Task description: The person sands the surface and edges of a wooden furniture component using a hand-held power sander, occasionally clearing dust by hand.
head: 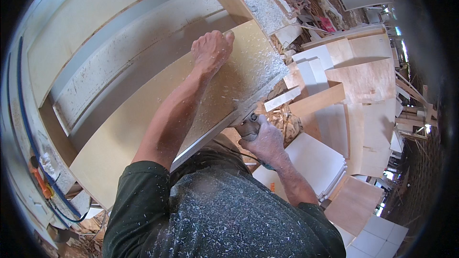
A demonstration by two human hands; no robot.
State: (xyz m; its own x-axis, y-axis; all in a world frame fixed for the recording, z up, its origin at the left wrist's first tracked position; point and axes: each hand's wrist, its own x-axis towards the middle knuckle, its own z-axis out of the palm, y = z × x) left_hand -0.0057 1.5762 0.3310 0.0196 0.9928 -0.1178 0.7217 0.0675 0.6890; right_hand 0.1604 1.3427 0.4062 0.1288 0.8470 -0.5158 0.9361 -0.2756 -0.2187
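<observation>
A long yellowish board point(143, 104) with a pale edge strip lies across a plywood cabinet frame point(229, 1). My left hand point(212, 48) is closed over the board's far edge, where the fingertips are hidden. My right hand point(263, 139) grips a dusty handheld power tool point(248, 129) against the board's near edge. The tool's working end is blurred and partly hidden. White shavings cover the board's right end and my shirt front, and some fly in the air.
Right of me lie stacked white panels point(315, 161) and several plywood sheets point(362, 79). Offcuts and shavings litter the floor. On the far left, an orange-handled tool point(42, 182) lies beside a blue strip point(30, 129). A cord hangs near my right wrist.
</observation>
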